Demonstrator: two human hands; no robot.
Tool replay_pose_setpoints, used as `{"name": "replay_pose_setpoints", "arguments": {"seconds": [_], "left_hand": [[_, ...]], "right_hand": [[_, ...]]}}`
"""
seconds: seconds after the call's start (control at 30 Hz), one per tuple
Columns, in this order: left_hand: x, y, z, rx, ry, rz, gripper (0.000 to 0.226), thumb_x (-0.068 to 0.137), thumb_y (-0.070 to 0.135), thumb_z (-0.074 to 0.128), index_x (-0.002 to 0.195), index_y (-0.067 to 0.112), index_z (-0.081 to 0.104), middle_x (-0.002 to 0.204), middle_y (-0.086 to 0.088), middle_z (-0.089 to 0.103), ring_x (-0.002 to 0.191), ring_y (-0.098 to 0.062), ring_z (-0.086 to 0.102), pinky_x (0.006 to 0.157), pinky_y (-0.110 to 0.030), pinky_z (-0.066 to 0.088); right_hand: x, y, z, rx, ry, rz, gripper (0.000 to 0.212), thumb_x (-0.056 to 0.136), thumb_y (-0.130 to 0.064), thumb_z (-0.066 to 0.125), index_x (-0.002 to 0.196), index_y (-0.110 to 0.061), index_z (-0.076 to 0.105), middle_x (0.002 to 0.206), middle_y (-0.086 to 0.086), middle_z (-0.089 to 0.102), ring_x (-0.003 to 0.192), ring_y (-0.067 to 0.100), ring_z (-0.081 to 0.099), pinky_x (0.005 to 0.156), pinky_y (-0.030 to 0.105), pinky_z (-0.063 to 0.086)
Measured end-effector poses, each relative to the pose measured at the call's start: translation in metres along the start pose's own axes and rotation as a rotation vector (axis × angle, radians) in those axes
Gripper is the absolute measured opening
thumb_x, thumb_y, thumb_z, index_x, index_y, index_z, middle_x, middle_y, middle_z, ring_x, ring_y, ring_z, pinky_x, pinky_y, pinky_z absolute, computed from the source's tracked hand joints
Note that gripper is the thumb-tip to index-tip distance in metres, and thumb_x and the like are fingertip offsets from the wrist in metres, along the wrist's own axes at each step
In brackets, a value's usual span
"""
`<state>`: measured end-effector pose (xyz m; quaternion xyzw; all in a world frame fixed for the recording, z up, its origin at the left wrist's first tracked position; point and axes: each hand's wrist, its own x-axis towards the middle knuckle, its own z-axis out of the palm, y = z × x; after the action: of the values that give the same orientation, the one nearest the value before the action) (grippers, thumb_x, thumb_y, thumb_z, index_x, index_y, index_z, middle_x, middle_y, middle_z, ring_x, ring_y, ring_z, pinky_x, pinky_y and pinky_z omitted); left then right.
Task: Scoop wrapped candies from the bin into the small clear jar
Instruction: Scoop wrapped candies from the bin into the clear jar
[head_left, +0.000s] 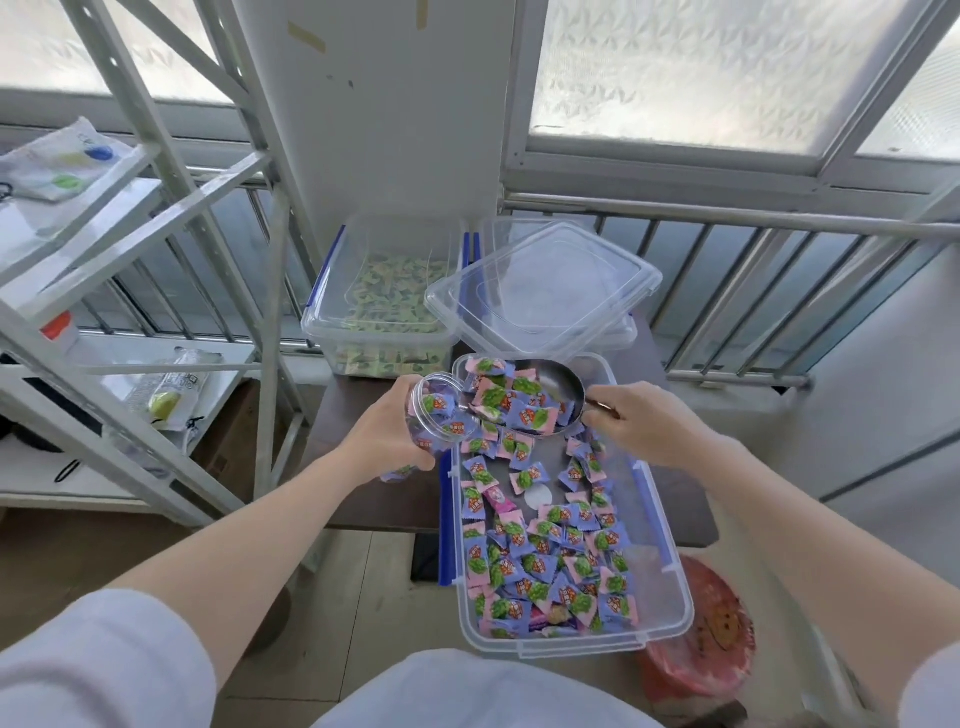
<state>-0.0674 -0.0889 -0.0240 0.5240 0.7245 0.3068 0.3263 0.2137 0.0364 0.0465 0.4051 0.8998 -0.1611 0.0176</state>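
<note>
Here the left hand (387, 436) is wrapped around the jar (436, 415), holding it tilted with its mouth turned toward the scoop (535, 400). The jar sits at the far-left rim of the bin (670, 613) and already holds several candies (545, 561). The right hand (639, 423) is closed on the scoop's handle, and the scoop's front lip rests at or just inside the jar mouth, with a heap of candies in the bowl.

The main risk, as I judge it, is spillage at the mouth. The scoop looks wider than the opening, so if it tips up quickly the heap may slide as a mass, jam at the rim and shed candies over both sides. Those falling right land back in the bin, which costs little; those falling left would go over the bin wall onto the table (374, 499) or the floor, since the jar hangs right at that edge.

A second risk is the jar's tilt: it lies close to sideways, so candies already inside could roll back out if the left hand dips the mouth any lower.

The smooth wrappers probably slide easily, which would make a slow, small tilt the safer course.
</note>
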Motion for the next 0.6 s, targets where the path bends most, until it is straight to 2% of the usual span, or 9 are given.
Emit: {"name": "replay_pose_setpoints", "arguments": {"seconds": [0.1,0.2,0.3,0.37,0.5,0.6], "left_hand": [[0.001,0.002,-0.001,0.006,-0.003,0.013,0.09,0.053,0.005,0.084,0.128,0.026,0.04,0.11,0.008,0.062,0.102,-0.016,0.061,0.087,-0.032,0.05],[0.001,-0.001,0.0,-0.021,-0.006,-0.011,0.085,0.055,0.003,0.083,0.124,0.027,0.041,0.105,0.01,0.063,0.1,-0.014,0.062,0.083,-0.024,0.047],[-0.002,-0.007,0.001,-0.004,-0.009,-0.031,0.086,0.052,0.007,0.085,0.123,0.026,0.041,0.107,0.007,0.065,0.1,-0.015,0.063,0.086,-0.028,0.05],[-0.004,-0.009,0.001,-0.014,-0.01,-0.041,0.085,0.052,0.007,0.085,0.122,0.028,0.041,0.107,0.007,0.065,0.1,-0.015,0.063,0.087,-0.029,0.051],[-0.004,-0.007,0.0,-0.048,0.002,-0.042,0.086,0.054,0.004,0.085,0.122,0.03,0.039,0.105,0.013,0.062,0.095,-0.004,0.06,0.076,-0.013,0.045],[-0.002,-0.01,-0.001,-0.041,0.003,-0.031,0.087,0.052,0.004,0.084,0.121,0.03,0.039,0.107,0.009,0.063,0.099,-0.012,0.062,0.087,-0.026,0.05]], "right_hand": [[0.021,-0.023,-0.021,-0.114,-0.063,-0.091,0.022,0.094,-0.025,0.047,0.073,-0.019,0.046,0.065,-0.008,0.046,0.07,0.022,0.047,0.053,0.027,0.031],[0.039,-0.048,-0.035,-0.244,-0.093,-0.154,0.025,0.088,-0.024,0.046,0.065,-0.015,0.045,0.063,-0.002,0.048,0.067,0.025,0.049,0.05,0.028,0.032],[0.05,-0.068,-0.042,-0.383,-0.119,-0.187,0.023,0.088,-0.025,0.045,0.082,-0.011,0.062,0.078,0.004,0.058,0.072,0.028,0.054,0.049,0.025,0.032],[0.055,-0.07,-0.043,-0.426,-0.116,-0.207,0.026,0.087,-0.026,0.046,0.091,-0.01,0.066,0.085,0.006,0.062,0.075,0.029,0.057,0.052,0.026,0.036],[0.057,-0.057,-0.047,-0.385,-0.087,-0.17,0.022,0.082,-0.027,0.049,0.078,-0.011,0.063,0.076,0.006,0.062,0.069,0.03,0.057,0.056,0.028,0.043],[0.053,-0.047,-0.046,-0.367,-0.083,-0.143,0.022,0.081,-0.026,0.049,0.064,-0.014,0.055,0.062,0.002,0.053,0.061,0.027,0.049,0.052,0.027,0.039]]}}
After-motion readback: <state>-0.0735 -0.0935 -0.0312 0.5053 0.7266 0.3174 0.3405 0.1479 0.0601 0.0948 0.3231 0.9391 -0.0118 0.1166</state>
